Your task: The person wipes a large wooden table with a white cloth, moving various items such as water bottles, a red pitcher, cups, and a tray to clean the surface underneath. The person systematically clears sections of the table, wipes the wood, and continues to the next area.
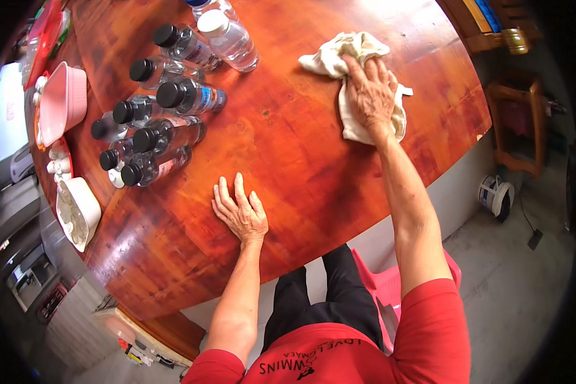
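My right hand (371, 96) presses a cream-white cloth (358, 121) against the glossy red-brown wooden table (281, 160). Its fingers curl down into the bunched far part of the cloth, while the rest spreads beneath the palm and wrist. My left hand (240, 210) rests palm down on the bare tabletop, fingers stretched out and somewhat apart, holding nothing. Beyond it and to the left stands a group of several clear bottles with black caps (173, 131). A clear bottle with a white cap (230, 41) stands farther back, beside a blue-capped one (205, 5) cut by the frame edge.
Along the table's left edge sit a pink basket (64, 102), a red tray with white rounded items (59, 160) and a white container (78, 214). A pink plastic chair (390, 288) is by my legs. On the floor at right are a white bucket (495, 196) and a wooden stool (517, 125).
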`<control>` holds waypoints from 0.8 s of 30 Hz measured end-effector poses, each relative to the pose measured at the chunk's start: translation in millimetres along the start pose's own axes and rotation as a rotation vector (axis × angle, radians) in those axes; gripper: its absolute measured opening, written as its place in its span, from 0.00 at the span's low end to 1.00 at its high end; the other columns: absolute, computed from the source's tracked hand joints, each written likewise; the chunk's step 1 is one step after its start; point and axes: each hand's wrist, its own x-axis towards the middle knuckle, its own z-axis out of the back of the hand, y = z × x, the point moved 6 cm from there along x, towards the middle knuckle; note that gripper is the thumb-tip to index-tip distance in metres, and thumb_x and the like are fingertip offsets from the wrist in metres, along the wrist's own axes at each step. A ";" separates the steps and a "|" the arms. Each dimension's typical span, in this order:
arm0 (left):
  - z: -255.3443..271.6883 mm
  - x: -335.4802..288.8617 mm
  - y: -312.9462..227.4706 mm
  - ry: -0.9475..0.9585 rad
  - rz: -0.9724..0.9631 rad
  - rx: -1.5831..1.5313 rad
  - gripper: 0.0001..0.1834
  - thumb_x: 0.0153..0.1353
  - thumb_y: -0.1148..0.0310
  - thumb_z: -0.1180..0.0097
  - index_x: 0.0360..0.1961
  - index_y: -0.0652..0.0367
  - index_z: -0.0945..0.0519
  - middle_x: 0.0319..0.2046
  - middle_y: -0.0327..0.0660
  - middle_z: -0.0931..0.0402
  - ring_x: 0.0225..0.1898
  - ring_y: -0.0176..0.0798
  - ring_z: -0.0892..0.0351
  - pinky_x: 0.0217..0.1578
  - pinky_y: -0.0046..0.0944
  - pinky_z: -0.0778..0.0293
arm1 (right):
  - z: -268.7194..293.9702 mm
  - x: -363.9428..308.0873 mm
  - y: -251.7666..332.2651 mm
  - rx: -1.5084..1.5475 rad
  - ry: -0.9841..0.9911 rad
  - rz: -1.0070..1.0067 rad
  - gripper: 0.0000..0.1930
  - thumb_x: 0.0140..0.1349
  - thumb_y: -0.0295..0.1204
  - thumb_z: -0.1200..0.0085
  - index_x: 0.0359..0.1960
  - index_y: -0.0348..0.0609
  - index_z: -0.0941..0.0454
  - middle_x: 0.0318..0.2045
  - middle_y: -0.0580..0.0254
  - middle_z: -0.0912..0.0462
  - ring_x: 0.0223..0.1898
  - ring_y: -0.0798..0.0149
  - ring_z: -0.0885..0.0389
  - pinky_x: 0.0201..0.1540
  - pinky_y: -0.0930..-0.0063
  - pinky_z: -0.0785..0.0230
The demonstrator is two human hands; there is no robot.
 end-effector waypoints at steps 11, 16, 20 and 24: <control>-2.7 3.7 -0.4 -0.094 -0.032 0.007 0.25 0.66 0.58 0.53 0.64 0.47 0.33 0.65 0.48 0.41 0.67 0.55 0.43 0.64 0.59 0.46 | 35.6 -78.4 29.7 -0.014 -0.026 -0.099 0.19 0.58 0.38 0.45 0.53 0.64 0.23 0.57 0.63 0.27 0.62 0.55 0.33 0.60 0.50 0.44; 3.1 0.8 0.5 -0.138 -0.061 0.000 0.24 0.66 0.58 0.52 0.63 0.47 0.31 0.65 0.47 0.39 0.67 0.54 0.43 0.64 0.57 0.46 | 76.6 -170.6 60.3 0.042 0.065 -0.104 0.23 0.56 0.37 0.44 0.56 0.66 0.24 0.55 0.61 0.28 0.61 0.54 0.34 0.60 0.51 0.45; 1.9 1.3 0.8 -0.133 -0.066 -0.005 0.24 0.66 0.58 0.52 0.63 0.47 0.31 0.65 0.47 0.40 0.67 0.54 0.43 0.64 0.57 0.47 | 85.6 -208.4 57.9 0.048 0.107 -0.068 0.25 0.54 0.39 0.42 0.57 0.68 0.25 0.55 0.62 0.27 0.61 0.54 0.34 0.62 0.53 0.46; -1.1 -1.3 1.7 -0.120 -0.064 0.008 0.24 0.67 0.57 0.54 0.64 0.47 0.32 0.66 0.46 0.41 0.67 0.53 0.44 0.64 0.57 0.47 | 83.4 -199.9 4.4 -0.010 0.123 -0.156 0.25 0.55 0.39 0.42 0.59 0.67 0.25 0.56 0.61 0.27 0.61 0.53 0.34 0.63 0.53 0.47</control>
